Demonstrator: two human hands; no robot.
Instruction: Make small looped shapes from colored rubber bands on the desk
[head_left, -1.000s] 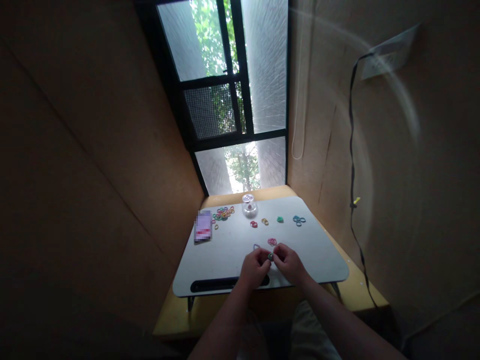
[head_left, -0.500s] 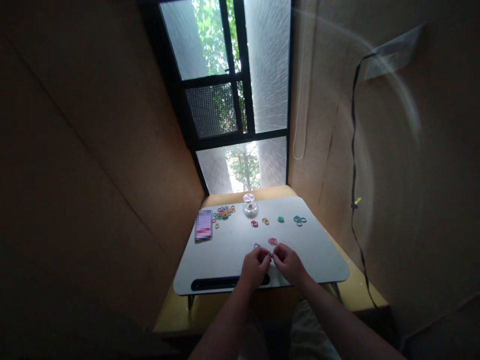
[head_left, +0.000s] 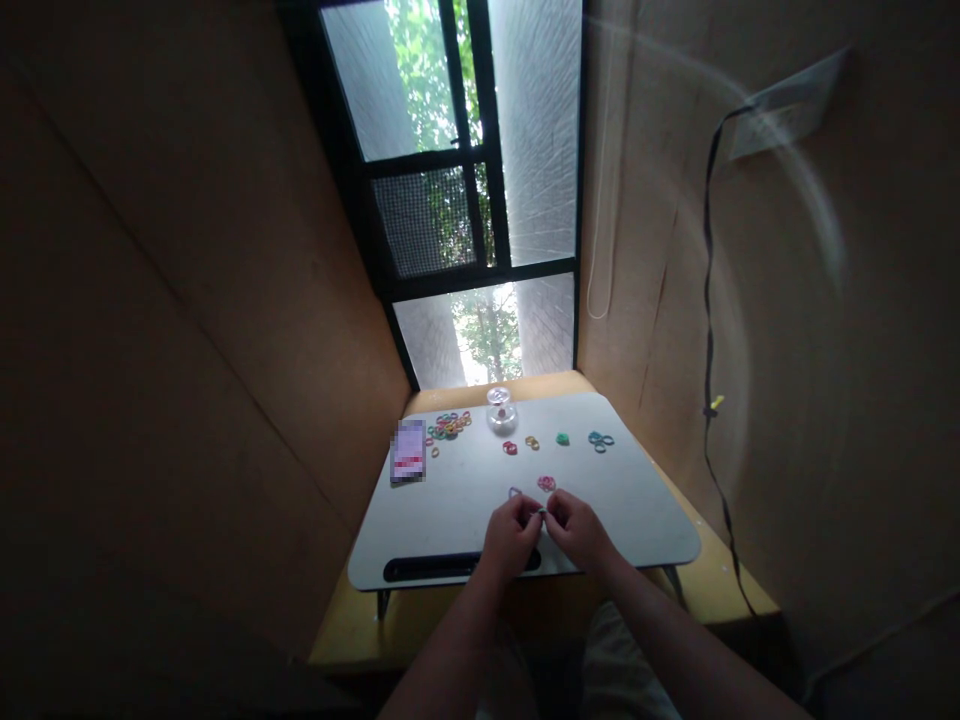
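Observation:
My left hand [head_left: 510,535] and my right hand [head_left: 577,528] meet over the near part of the white lap table [head_left: 630,500]. Both are closed, thumbs and fingertips pinching a small green elastic band [head_left: 541,511] between them. Most of that band is hidden by the fingers. Just beyond the hands lie a pale purple band [head_left: 514,492] and a cluster of pink bands [head_left: 546,483]. Farther back sit small groups of red bands [head_left: 510,448], yellow bands [head_left: 532,442], green bands [head_left: 562,439] and teal bands [head_left: 600,440].
A mixed pile of coloured bands [head_left: 448,427] lies at the back left, beside a blurred purple card or packet [head_left: 408,452]. A clear round jar [head_left: 501,412] stands at the back. A dark slot [head_left: 427,568] runs along the front edge. Walls and a window enclose the table.
Both hands stay almost in place, fingers shifting slightly around the green band, which shows a little more brightly. Everything on the table lies as before.

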